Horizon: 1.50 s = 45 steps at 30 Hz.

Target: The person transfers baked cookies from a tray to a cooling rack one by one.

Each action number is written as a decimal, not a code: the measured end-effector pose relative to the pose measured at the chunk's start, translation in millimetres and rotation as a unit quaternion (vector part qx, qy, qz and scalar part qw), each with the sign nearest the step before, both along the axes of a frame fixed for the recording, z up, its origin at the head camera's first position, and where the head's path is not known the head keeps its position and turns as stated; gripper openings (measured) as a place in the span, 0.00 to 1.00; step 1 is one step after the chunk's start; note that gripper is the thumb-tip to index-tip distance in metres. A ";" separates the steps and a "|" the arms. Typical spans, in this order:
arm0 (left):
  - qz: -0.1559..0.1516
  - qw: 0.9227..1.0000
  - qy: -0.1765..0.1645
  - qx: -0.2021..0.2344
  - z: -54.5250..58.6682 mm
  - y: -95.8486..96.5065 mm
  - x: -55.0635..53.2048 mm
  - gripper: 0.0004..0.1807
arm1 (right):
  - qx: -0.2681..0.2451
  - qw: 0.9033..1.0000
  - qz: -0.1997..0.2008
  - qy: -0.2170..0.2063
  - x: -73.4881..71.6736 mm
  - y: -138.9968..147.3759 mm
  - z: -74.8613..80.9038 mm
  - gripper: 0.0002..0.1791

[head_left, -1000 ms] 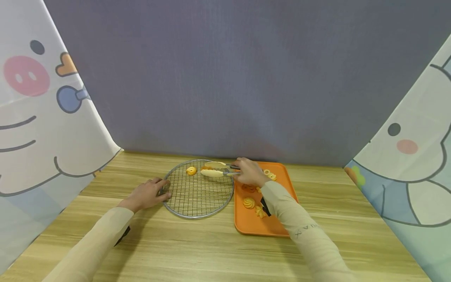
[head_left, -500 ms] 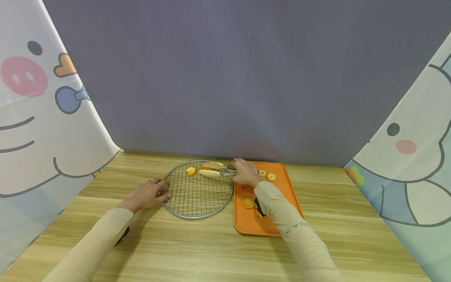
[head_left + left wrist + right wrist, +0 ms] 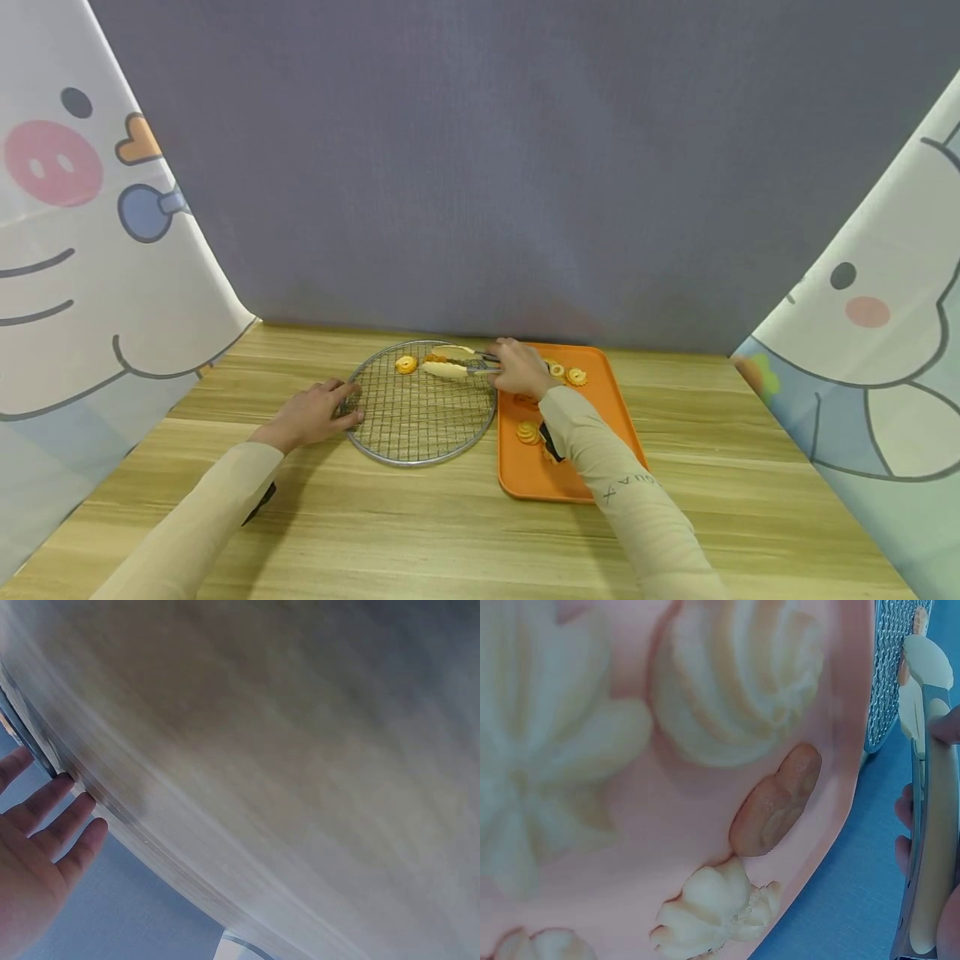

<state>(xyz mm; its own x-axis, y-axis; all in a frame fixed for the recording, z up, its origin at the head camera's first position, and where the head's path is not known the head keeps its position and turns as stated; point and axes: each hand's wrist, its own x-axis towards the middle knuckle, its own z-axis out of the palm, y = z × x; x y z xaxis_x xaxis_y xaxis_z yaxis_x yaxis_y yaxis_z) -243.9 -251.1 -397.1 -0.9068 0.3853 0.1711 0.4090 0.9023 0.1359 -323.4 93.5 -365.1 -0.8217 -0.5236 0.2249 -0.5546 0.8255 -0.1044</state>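
Note:
My left hand rests at the left rim of a round wire cooling rack. Its fingers lie fairly straight at the rim in the left wrist view. With the right hand I hold tongs with cream tips and metal arms, reaching left over the far part of the rack. A brownish-orange cookie shows between the tips, partly covered by them. One yellow round cookie lies on the mesh left of the tips. The right wrist view shows fingers curled round the tongs' long handle.
An orange tray sits right of the rack, under my right forearm. Several cookies lie in it, including a swirled one, a ring-shaped one and a scalloped one. A grey fabric wall stands behind the wooden table.
My right hand and the tongs have shifted slightly left, uncovering cookies at the tray's far side. The left hand and the rack have stayed put.

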 end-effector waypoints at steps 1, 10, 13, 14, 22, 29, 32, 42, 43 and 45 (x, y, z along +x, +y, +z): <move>0.000 1.000 0.000 0.000 0.1 0.1 0.1 0.30 | 0.000 1.000 -0.001 0.000 -0.1 0.0 -0.2 0.23; 0.001 1.000 -0.003 0.000 -0.3 1.1 -0.3 0.30 | -0.003 1.000 -0.004 -0.013 0.4 1.5 2.2 0.23; 0.000 1.000 -0.003 -0.001 -0.8 0.9 -0.9 0.30 | -0.002 1.000 -0.004 -0.012 0.6 2.7 3.4 0.23; 0.001 1.000 -0.003 -0.001 -1.1 0.8 -1.0 0.30 | -0.001 1.000 -0.003 -0.010 0.6 3.1 3.8 0.22; 0.004 1.000 -0.009 -0.004 -1.8 -0.8 -1.7 0.30 | -0.004 1.000 -0.002 -0.011 2.7 6.4 10.6 0.24; 0.003 1.000 -0.011 -0.004 0.0 -0.2 -0.4 0.30 | -0.006 1.000 0.003 -0.018 7.2 12.6 16.0 0.25; 0.002 1.000 -0.011 -0.003 0.9 0.3 0.4 0.30 | -0.015 1.000 0.007 -0.015 10.4 17.8 17.1 0.24; 0.000 1.000 -0.004 0.000 0.9 0.3 1.4 0.30 | -0.008 1.000 0.021 0.007 17.7 37.5 17.1 0.23; 0.000 1.000 -0.003 -0.001 0.5 0.1 1.2 0.30 | -0.008 1.000 0.019 0.005 18.7 39.7 17.1 0.24; -0.001 1.000 -0.001 -0.002 -0.1 0.0 0.9 0.30 | -0.004 1.000 0.012 0.007 20.4 44.4 17.0 0.24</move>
<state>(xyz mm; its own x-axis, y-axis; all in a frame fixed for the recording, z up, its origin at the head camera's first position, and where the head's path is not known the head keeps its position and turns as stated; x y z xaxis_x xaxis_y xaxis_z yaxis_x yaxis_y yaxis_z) -243.0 -251.1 -397.2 -0.9067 0.3873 0.1669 0.4099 0.9024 0.1328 -302.9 137.9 -348.1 -0.8052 -0.5415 0.2416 -0.5762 0.8108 -0.1028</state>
